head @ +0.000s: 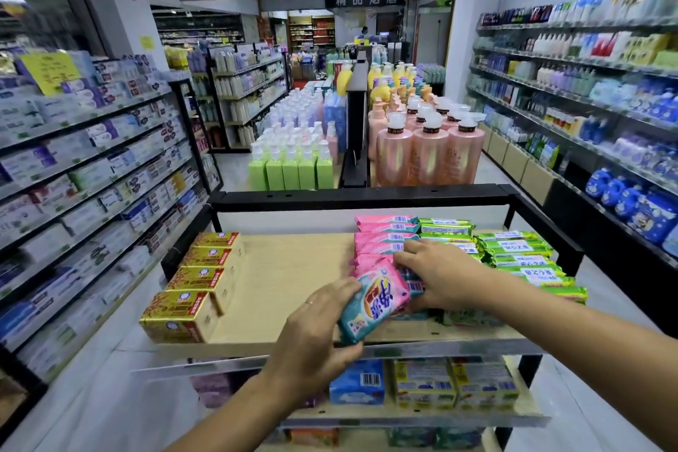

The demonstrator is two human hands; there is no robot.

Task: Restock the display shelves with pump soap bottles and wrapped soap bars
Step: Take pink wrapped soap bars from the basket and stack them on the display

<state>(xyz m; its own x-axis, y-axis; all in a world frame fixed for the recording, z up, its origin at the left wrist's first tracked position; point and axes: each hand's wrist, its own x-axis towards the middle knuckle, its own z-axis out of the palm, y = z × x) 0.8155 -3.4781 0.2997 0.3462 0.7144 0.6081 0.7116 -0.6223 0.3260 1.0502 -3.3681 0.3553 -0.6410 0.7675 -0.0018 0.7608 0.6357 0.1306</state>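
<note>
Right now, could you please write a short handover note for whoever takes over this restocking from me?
Left hand grips a pink-and-teal soap bar at the front edge of the shelf.
Right hand is on the near end of the pink row; whether it grips is unclear.
Gold boxes line the left, green bars the right; pump bottles stand beyond.
Done: three rows started.
Left: seat the held bar and probably fill the bare middle.

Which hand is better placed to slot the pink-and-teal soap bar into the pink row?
Left. The left hand grips the pink-and-teal soap bar right beside the pink row; the right hand is occupied, fingers resting on the row's front bars.
</note>
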